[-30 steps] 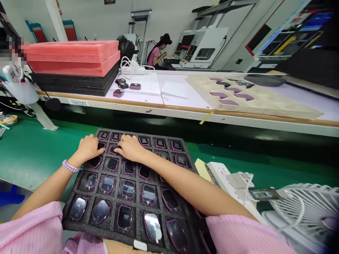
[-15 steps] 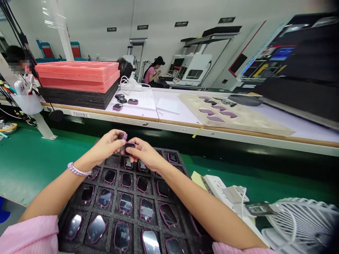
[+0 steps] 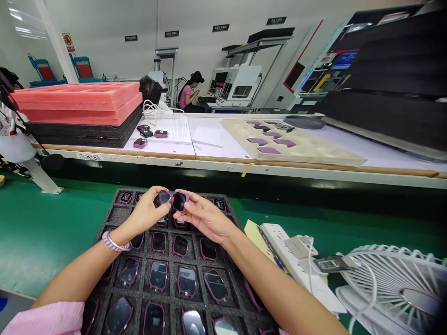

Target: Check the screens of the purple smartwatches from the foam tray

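Note:
My left hand (image 3: 148, 213) pinches a smartwatch body (image 3: 163, 198) with a dark face and purple frame. Right beside it, a second purple-framed smartwatch body (image 3: 180, 201) is gripped by the fingers and thumb of my right hand (image 3: 206, 214). Both are held over the far part of a black foam tray (image 3: 117, 215). Rows of similar watch bodies lie in the tray's square pockets, such as one (image 3: 158, 275) near the middle. A few in the far rows show lit white text; the others have dark screens. One pocket at the far left holds nothing.
Beyond the tray runs a raised white shelf (image 3: 209, 164) with red foam trays (image 3: 77, 100), several loose watches and papers. A cream tray (image 3: 307, 146) with purple pieces lies further right. On the green bench stand a power strip (image 3: 279, 237) and a white fan (image 3: 394, 274).
Both watch bodies have turned more face-up and now sit side by side. My hands have come slightly lower and nearer, and the camera view has swung a little to the right.

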Demonstrator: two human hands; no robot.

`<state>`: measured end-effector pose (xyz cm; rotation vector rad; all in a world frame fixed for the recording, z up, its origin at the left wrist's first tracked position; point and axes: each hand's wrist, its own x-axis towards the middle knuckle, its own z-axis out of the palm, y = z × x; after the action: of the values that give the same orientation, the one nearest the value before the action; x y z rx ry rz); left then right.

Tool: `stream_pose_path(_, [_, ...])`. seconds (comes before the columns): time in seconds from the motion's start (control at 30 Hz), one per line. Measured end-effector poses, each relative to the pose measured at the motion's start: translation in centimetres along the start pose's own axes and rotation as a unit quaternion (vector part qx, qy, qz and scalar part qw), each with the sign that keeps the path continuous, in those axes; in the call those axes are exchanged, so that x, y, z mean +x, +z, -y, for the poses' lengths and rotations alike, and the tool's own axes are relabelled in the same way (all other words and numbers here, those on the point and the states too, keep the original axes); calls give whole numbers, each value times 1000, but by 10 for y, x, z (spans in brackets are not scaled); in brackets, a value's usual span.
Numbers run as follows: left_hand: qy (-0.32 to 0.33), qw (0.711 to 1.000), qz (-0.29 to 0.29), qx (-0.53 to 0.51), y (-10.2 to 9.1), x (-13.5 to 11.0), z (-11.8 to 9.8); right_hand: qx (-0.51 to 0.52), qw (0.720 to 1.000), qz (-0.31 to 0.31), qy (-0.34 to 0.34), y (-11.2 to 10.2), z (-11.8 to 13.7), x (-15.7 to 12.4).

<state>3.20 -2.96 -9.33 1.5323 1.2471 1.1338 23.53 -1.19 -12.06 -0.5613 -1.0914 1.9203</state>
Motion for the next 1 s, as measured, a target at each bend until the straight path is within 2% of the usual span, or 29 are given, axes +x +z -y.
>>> stream_pose_path(0.13, [36,995,-6,95,-4,-3,7,-6,1000,7,6,-3,-5,-2])
stream_pose_path(0.23, [57,990,-15,129,-5,-3,9,-2,1000,14,8,-5,-8,-2])
stream_pose_path(0.43, [74,988,-14,135,-4,-5,10,2,999,40,-1,-5,-9,-4])
stream_pose_path(0.73, [82,991,-42,98,-2,-9,14,-13,998,64,-14,-1,-12,-7])
stream_pose_path(1.0, [88,987,-26,129,0,-13,9,3,997,75,-24,-2,-13,-7])
